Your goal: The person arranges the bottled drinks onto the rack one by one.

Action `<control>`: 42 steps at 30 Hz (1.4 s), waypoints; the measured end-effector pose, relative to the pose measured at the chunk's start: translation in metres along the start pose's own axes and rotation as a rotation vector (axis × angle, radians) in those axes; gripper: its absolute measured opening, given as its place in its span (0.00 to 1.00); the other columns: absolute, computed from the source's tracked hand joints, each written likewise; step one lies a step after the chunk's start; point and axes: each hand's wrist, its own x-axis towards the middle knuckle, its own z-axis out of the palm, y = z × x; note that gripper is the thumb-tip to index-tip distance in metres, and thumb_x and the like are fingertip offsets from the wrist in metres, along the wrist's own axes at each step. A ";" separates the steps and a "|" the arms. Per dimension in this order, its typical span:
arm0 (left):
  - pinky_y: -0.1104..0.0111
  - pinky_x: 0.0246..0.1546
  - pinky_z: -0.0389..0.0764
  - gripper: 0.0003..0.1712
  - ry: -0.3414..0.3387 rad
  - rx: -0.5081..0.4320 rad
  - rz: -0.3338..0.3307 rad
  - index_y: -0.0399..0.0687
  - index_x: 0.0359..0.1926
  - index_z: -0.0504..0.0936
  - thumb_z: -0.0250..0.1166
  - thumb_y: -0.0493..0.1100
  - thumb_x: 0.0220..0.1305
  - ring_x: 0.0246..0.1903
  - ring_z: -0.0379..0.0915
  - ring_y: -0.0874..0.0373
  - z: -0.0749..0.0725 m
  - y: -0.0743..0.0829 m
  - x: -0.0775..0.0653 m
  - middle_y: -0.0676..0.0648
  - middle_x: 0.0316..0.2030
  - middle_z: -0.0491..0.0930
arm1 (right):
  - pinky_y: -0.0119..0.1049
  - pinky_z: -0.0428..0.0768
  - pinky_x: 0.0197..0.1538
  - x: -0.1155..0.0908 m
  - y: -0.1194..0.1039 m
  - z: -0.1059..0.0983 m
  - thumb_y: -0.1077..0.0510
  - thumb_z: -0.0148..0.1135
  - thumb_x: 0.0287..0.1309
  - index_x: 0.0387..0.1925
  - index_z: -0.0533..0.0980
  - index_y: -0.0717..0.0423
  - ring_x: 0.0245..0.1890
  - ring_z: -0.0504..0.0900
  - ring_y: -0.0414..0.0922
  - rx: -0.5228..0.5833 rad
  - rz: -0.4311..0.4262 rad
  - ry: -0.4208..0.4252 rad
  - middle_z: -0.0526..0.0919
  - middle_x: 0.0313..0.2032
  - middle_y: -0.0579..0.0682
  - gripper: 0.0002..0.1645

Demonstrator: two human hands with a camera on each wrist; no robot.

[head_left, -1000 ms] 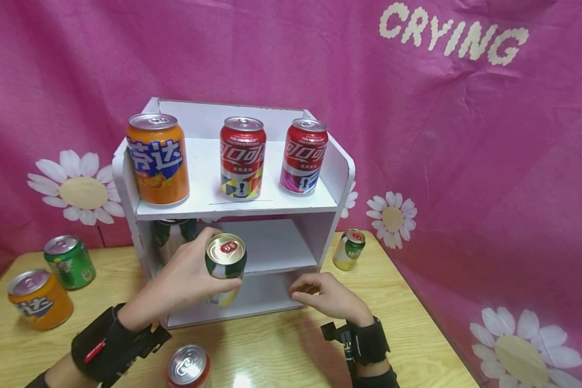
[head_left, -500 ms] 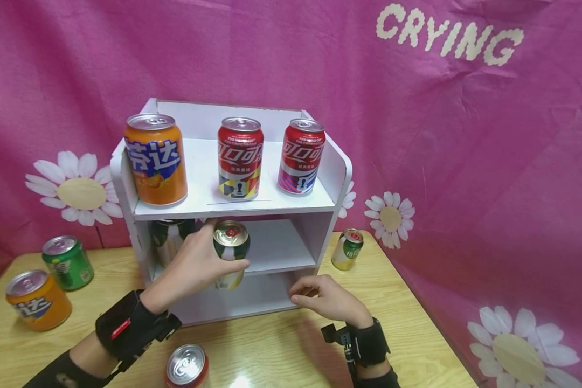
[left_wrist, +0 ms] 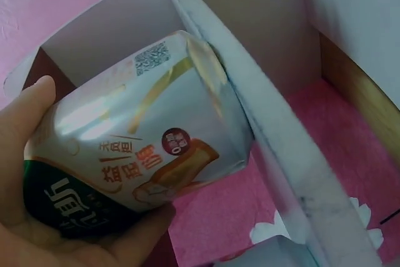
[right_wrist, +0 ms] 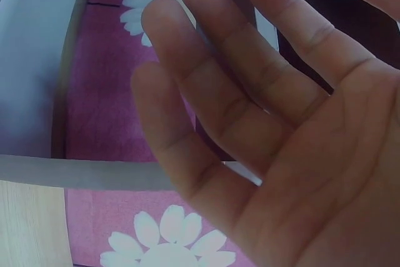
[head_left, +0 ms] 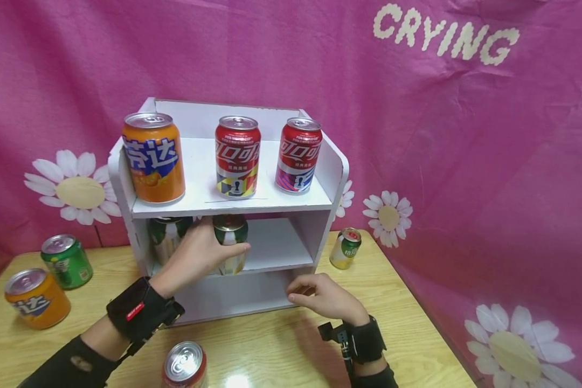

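My left hand (head_left: pixel 201 250) grips a green, white and gold drink can (head_left: pixel 233 245) at the front of the shelf unit's middle level. In the left wrist view, thumb and fingers wrap the green end of that can (left_wrist: pixel 134 139), and its other end is at the edge of a white board (left_wrist: pixel 275 123). Left of the hand, a similar green and white can (head_left: pixel 167 237) stands on the same level, partly hidden. My right hand (head_left: pixel 327 296) hovers by the lower right front of the white shelf unit (head_left: pixel 233 205), fingers loosely bent; the right wrist view shows nothing in its palm (right_wrist: pixel 337 154).
An orange can (head_left: pixel 155 161) and two red cans (head_left: pixel 237 156) (head_left: pixel 299 156) stand on the top level. On the table are a green can (head_left: pixel 67 261), another orange can (head_left: pixel 37 299), a red can (head_left: pixel 185 366) in front, and a green-yellow can (head_left: pixel 346 249) at right.
My left hand has raised the can and carried it forward, from in front of the unit to the middle level's opening. The right hand has stayed in place.
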 end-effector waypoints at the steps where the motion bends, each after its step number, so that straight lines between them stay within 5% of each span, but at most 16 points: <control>1: 0.59 0.38 0.74 0.53 0.001 0.007 -0.002 0.45 0.61 0.54 0.66 0.66 0.39 0.39 0.71 0.54 0.000 0.000 0.001 0.46 0.42 0.72 | 0.34 0.75 0.39 0.000 0.000 0.000 0.46 0.55 0.55 0.35 0.77 0.44 0.34 0.76 0.37 -0.002 -0.002 0.002 0.78 0.31 0.37 0.10; 7: 0.59 0.40 0.73 0.55 -0.037 -0.018 -0.012 0.47 0.64 0.49 0.64 0.67 0.41 0.41 0.70 0.54 -0.003 -0.003 0.003 0.46 0.44 0.70 | 0.34 0.75 0.39 0.000 -0.001 0.002 0.46 0.56 0.55 0.36 0.77 0.44 0.34 0.76 0.37 -0.019 -0.003 0.013 0.78 0.31 0.37 0.10; 12: 0.53 0.48 0.68 0.53 -0.109 -0.064 -0.038 0.44 0.64 0.46 0.69 0.53 0.44 0.48 0.67 0.48 -0.003 -0.004 0.003 0.40 0.51 0.66 | 0.35 0.75 0.40 -0.006 0.000 0.003 0.46 0.56 0.55 0.36 0.77 0.45 0.35 0.75 0.36 -0.069 -0.012 0.004 0.78 0.31 0.36 0.12; 17: 0.53 0.50 0.65 0.50 -0.095 -0.059 -0.029 0.42 0.63 0.47 0.68 0.43 0.44 0.49 0.66 0.46 -0.001 -0.003 0.005 0.37 0.52 0.65 | 0.41 0.75 0.41 -0.011 0.007 0.004 0.43 0.54 0.55 0.38 0.77 0.45 0.36 0.74 0.39 -0.133 -0.004 -0.011 0.77 0.34 0.37 0.15; 31: 0.54 0.45 0.71 0.55 -0.079 0.021 -0.012 0.42 0.65 0.41 0.68 0.48 0.46 0.47 0.67 0.48 0.000 0.002 0.005 0.38 0.50 0.66 | 0.33 0.74 0.39 -0.011 0.006 0.007 0.42 0.53 0.55 0.39 0.76 0.45 0.36 0.73 0.35 -0.150 0.014 -0.049 0.76 0.34 0.35 0.15; 38: 0.55 0.48 0.67 0.49 -0.111 -0.059 -0.058 0.38 0.64 0.47 0.66 0.44 0.46 0.47 0.65 0.49 -0.006 0.004 0.009 0.38 0.54 0.64 | 0.39 0.75 0.42 -0.011 0.007 0.005 0.44 0.54 0.55 0.39 0.77 0.46 0.37 0.74 0.35 -0.135 0.017 -0.046 0.76 0.34 0.35 0.15; 42: 0.59 0.41 0.70 0.46 -0.134 -0.089 -0.091 0.37 0.63 0.49 0.65 0.43 0.48 0.40 0.65 0.50 -0.007 0.006 0.009 0.39 0.51 0.66 | 0.38 0.75 0.42 -0.011 0.007 0.005 0.45 0.55 0.55 0.39 0.77 0.47 0.37 0.74 0.35 -0.129 0.023 -0.041 0.77 0.34 0.36 0.14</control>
